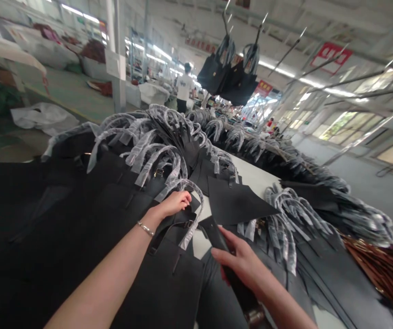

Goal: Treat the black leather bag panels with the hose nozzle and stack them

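Note:
My left hand point(177, 202), with a silver bracelet on the wrist, is closed near a plastic-wrapped handle point(199, 201); what its curled fingers hold, if anything, is hidden. My right hand point(234, 253) grips a long black strap point(235, 281), thumb on one side and fingers on the other. The strap's flat end points up and left, and a metal piece shows near its lower end. Below my left hand a thin buckled strap point(170, 228) lies across black panels point(169, 283). A loose black panel point(237, 201) rests on the white table point(254, 171) beyond my hands.
Piles of black panels with wrapped handles point(162, 157) spread ahead and left. More wrapped handles point(285, 214) lie at the right, beside brown straps point(381, 265). Two black bags point(230, 77) hang overhead. A person point(184, 87) stands in the background near a pillar point(115, 59).

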A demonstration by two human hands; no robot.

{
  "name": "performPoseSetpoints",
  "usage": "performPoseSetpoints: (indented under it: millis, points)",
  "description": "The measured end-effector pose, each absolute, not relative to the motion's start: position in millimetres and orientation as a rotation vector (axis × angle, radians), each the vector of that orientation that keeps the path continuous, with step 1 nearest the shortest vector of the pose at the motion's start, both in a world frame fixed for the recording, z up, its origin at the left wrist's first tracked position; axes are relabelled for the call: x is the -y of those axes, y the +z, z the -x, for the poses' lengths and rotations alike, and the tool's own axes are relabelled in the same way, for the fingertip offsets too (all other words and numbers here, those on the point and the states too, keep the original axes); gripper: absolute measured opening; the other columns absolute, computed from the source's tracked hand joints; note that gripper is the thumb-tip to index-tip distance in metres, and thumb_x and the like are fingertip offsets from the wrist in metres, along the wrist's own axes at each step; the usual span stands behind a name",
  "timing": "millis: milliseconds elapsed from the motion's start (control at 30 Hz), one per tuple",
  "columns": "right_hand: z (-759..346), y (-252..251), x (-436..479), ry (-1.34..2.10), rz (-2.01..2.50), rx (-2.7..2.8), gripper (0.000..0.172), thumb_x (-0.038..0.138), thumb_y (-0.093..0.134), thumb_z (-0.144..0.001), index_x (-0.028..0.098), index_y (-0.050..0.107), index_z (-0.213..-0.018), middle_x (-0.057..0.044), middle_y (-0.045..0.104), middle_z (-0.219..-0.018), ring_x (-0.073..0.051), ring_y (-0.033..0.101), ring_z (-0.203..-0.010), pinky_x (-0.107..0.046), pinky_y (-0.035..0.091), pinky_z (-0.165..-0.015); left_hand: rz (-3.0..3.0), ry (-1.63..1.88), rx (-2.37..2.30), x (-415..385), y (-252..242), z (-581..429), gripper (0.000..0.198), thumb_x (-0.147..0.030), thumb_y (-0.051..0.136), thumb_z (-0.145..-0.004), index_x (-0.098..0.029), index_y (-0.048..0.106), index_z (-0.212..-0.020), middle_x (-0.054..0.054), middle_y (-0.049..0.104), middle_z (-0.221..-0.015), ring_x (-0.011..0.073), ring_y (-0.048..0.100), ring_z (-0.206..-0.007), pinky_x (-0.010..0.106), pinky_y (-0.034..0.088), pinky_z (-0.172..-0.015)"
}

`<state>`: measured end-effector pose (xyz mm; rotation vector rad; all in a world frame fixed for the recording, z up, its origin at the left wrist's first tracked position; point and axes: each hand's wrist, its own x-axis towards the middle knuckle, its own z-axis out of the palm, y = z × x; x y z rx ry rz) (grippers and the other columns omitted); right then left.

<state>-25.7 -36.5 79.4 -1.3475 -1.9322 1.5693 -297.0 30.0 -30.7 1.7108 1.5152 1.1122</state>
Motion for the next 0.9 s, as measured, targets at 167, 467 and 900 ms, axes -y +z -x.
performPoseSetpoints:
  millis: [167,467,900]
  points:
    - [66.2,67.5,21.4,1.579,1.376,1.911,0.076,0.04,0.07,-0.073,0.018,0.042,-0.141,0.003,0.061,-0.068,-0.009,0.052,-0.041,-0.021,0.042,-0.039,-1.59,1.162,-1.383,-36.9,-33.3,301.3,0.028,-0.007,0.048,-0.063,-0.015,0.057,-0.088,0.002,0.069,-0.074,0.0128,0.062,-0.06,0.023,0.047,-0.059]
    - [91.3,48.9,7.1,1.534,1.296,1.888,0.072,0.042,0.068,-0.075,0.017,0.042,-0.137,0.003,0.061,-0.069,-0.01,0.054,-0.04,-0.022,0.044,-0.035,-1.479,1.2,-1.155,-37.7,-32.8,305.4,0.023,-0.007,0.053,-0.063,-0.013,0.058,-0.085,0.001,0.066,-0.066,0.011,0.06,-0.055,0.019,0.045,-0.053]
    - [90.8,46.4,5.2,1.504,1.271,1.849,0.072,0.041,0.067,-0.076,0.018,0.041,-0.139,0.004,0.06,-0.067,-0.011,0.054,-0.041,-0.022,0.044,-0.037,-1.388,1.166,-1.048,-37.1,-36.1,303.3,0.025,-0.007,0.054,-0.065,-0.014,0.054,-0.089,0.0,0.065,-0.07,0.011,0.06,-0.059,0.022,0.047,-0.057]
